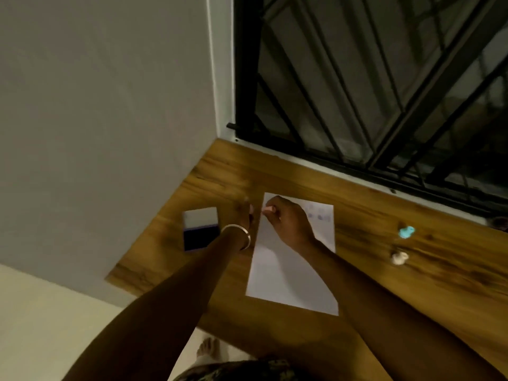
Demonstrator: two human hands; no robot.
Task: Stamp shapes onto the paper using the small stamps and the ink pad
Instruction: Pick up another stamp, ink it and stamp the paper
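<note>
A person's right hand pinches a small pink stamp over the far left corner of the paper on the desk. The left hand rests beside it, fingers blurred, near the open ink pad. Pressing straight down should print cleanly.

White paper with faint blue prints; dark purple ink pad; turquoise stamp; wood-grain brown table.
</note>
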